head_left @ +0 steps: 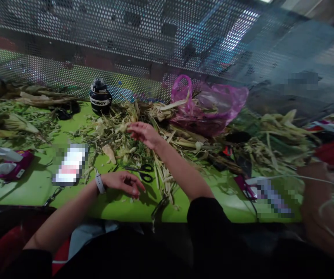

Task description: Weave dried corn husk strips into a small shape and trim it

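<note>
My right hand (pixel 145 133) reaches over a heap of torn, dried plant strips that look like corn husks (pixel 103 130). Its fingers are loosely bent with gaps between them, and the tips are beside a pale piece of husk (pixel 123 127). Whether they touch it I cannot tell. Lower down, my left hand (pixel 123 184), with a white band (pixel 100 183) on the wrist, hovers palm down over the green table (pixel 120 211). Its fingers are relaxed and slightly apart, with nothing visible in them. Black scissors (pixel 147 178) lie just beyond it, their blades partly under scraps.
A phone (pixel 71 164) on a chain and a purple power strip (pixel 17 166) lie left. Behind stand a black bottle (pixel 100 99) and a pink plastic bag (pixel 210 112), before a perforated metal screen (pixel 143 46). At right are another phone (pixel 274 197) and another person's arm (pixel 315 197).
</note>
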Demonstrator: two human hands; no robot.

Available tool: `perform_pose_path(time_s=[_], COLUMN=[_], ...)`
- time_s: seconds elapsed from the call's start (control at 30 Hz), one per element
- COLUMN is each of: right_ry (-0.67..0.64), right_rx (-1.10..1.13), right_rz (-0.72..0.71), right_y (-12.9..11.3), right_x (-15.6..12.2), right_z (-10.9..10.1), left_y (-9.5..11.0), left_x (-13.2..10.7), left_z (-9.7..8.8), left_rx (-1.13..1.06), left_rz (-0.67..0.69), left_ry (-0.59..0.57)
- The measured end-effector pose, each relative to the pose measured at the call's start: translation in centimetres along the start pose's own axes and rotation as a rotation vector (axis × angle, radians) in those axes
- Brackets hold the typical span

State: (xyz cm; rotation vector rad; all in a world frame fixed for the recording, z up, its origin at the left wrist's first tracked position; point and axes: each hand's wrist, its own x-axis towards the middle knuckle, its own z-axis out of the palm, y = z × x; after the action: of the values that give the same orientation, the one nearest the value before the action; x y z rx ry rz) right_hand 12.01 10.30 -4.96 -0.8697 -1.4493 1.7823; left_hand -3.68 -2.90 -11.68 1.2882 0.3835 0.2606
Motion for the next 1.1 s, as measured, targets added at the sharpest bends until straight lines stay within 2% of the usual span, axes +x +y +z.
perform_pose_path(time_s=[0.1,0.3,0.47,0.7,0.8,0.87,0.97,1.03,1.1], right_ry=[-0.037,0.094,0.05,-0.146,-0.142,-0.057,0.198,0.362,0.465], right_rx=[0.085,-0.201,-0.321,-0.594,-0.714,-0.774,-0.752,-0.721,-0.792], right_rz=[-0.124,0.11,0.038,-0.056,-0.1,-0.133,-0.192,-0.189,-0.153], right_y=[-0.7,3.2,5.4,6.1,5.1,4.1,2.8,2.4,2.5], right_x=[1.4,2.0,1.8,-0.8,-2.9,-4.1,-5.4,-5.7,-5.6], right_z=[-1.1,-2.3,-2.6,-3.7,-4.6,-5.7,-8.4,-10.4,-11.9], left_y=[-0.3,-0.3,-0.2,0.0,0.1,0.3,0.6,0.7,0.9], left_x=[0.2,0.5,0.5,0.6,0.7,0.7,0.8,0.9,1.0], left_z=[-0.3,-0.2,-0.2,-0.4,-0.4,-0.4,-0.4,-0.4,-0.4], left_rx=[-0.011,-0.013,-0.021,0.015,0.029,0.032,0.036,0.038,0.046], left_rz=[0.029,0.041,0.056,0.051,0.057,0.062,0.051,0.041,0.024], left_ry=[0.022,0.038,0.074,0.112,0.143,0.182,0.237,0.247,0.248])
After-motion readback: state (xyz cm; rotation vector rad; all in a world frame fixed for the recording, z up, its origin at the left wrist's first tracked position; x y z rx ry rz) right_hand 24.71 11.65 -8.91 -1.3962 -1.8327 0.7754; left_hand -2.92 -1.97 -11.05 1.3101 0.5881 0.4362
